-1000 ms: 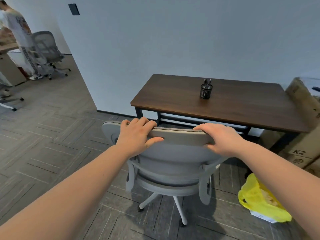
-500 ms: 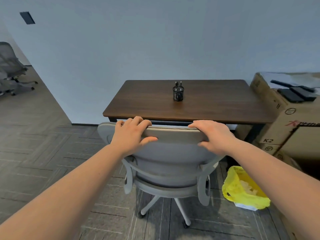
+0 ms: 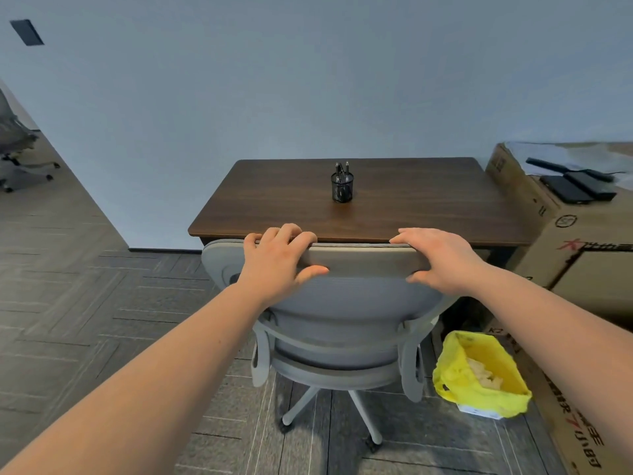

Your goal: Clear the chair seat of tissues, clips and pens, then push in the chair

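A grey office chair (image 3: 349,313) faces the dark wooden desk (image 3: 411,200), its backrest top right at the desk's front edge. My left hand (image 3: 277,262) grips the left part of the backrest top, fingers curled over it. My right hand (image 3: 442,258) grips the right part the same way. The seat is hidden behind the backrest. A black mesh pen cup (image 3: 342,186) with pens stands on the middle of the desk.
A small bin lined with a yellow bag (image 3: 479,375), holding white tissues, sits on the floor right of the chair. Large cardboard boxes (image 3: 582,255) stand at the right with black items on top. Another grey chair (image 3: 17,145) is far left.
The chair has rolled forward and squared up with the desk, its backrest now meeting the desk edge. Both hands stayed on the backrest top. The view has swung to face the desk.
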Tool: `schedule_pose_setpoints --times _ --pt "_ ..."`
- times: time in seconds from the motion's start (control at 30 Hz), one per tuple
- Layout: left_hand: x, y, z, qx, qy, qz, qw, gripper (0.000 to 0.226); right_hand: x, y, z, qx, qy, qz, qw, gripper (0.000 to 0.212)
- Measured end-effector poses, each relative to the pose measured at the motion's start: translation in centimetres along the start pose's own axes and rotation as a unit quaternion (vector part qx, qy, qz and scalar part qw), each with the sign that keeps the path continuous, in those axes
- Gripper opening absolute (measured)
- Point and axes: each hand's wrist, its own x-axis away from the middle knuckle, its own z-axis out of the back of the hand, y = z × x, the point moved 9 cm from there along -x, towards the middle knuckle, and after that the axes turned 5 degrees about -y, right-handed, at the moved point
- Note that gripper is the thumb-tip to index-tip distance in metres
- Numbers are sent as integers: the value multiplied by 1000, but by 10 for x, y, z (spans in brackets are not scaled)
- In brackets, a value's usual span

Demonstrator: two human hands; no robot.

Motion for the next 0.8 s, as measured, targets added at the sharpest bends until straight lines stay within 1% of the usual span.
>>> schedule_pose_setpoints --times 0.17,0.6,0.73,0.8 --pt "-2 -1 2 3 18 -7 1000 56 -3 1 1 0 4 10 1000 74" --pt "8 2 1 12 8 -8 1000 55 8 -2 -5 25 2 3 1000 80" --pt "14 -1 1 23 -9 -4 1000 52 15 -5 -11 22 -41 -11 999 86" --pt "15 0 2 26 -17 -6 1000 52 26 -2 -7 16 -61 -25 998 85"
